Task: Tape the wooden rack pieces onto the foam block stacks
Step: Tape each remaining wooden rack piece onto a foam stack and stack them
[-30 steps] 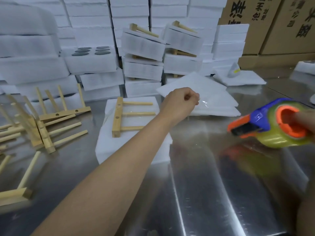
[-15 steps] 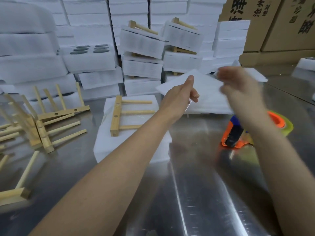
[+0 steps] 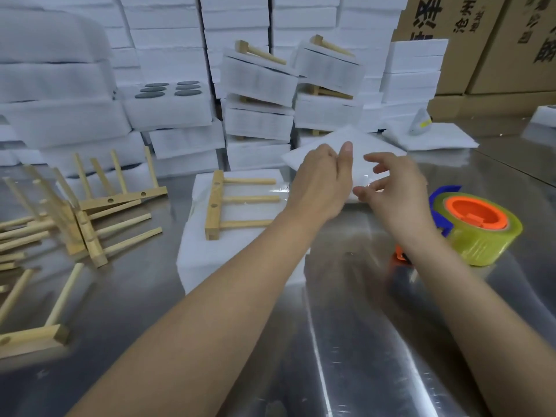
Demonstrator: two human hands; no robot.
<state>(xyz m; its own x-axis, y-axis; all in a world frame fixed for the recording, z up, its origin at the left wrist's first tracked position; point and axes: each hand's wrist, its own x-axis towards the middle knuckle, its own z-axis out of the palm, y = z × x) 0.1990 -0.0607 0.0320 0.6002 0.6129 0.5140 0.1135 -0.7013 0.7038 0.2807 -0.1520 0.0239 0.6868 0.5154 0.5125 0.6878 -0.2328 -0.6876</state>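
Cardboard boxes (image 3: 481,55): contents hidden from me. 1 wooden rack piece (image 3: 228,203) flat atop foam block stack (image 3: 210,260). Left hand (image 3: 322,182): thumb against fingers, pinch unclear. Right hand (image 3: 394,188): fingers spread, empty.

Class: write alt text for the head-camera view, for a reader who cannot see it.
A person's left hand and right hand are close together over a steel table, beside a foam block stack with a wooden rack piece on top. A tape dispenser sits at right; loose rack pieces lie at left.
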